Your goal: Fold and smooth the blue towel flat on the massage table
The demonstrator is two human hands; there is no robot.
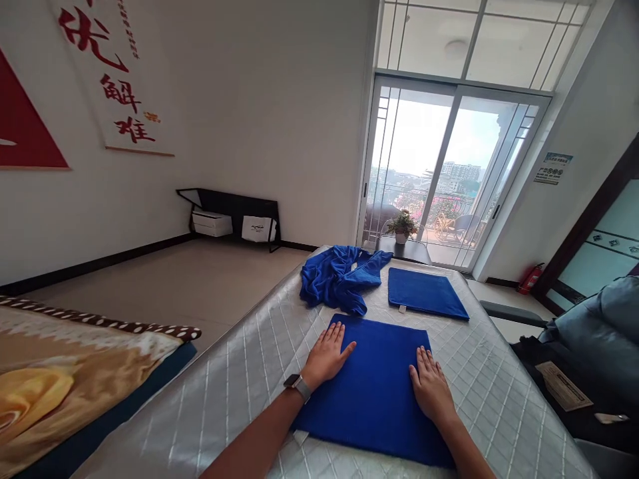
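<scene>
A flat blue cloth square (pixel 377 392), perhaps a cushion cover, lies before me on a quilted silver-grey mattress (pixel 239 392). My left hand (pixel 327 356) rests flat on its left edge, fingers stretched out, a watch on the wrist. On the right edge my right hand (pixel 432 386) lies flat too, fingers extended. A small white tag (pixel 300 437) sticks out at the near left corner. Behind it, a second flat blue square (pixel 424 293) lies to the right, with its own tag. To the left of that is a crumpled heap of blue cloth (pixel 337 276).
At left is a bed with a floral cover (pixel 90 379). A potted plant (pixel 402 226) stands on a dark table past the mattress, before glass sliding doors (pixel 449 166). At right are a dark sofa (pixel 599 326) and a fire extinguisher (pixel 530 278). A black shelf (pixel 234 203) stands by the wall.
</scene>
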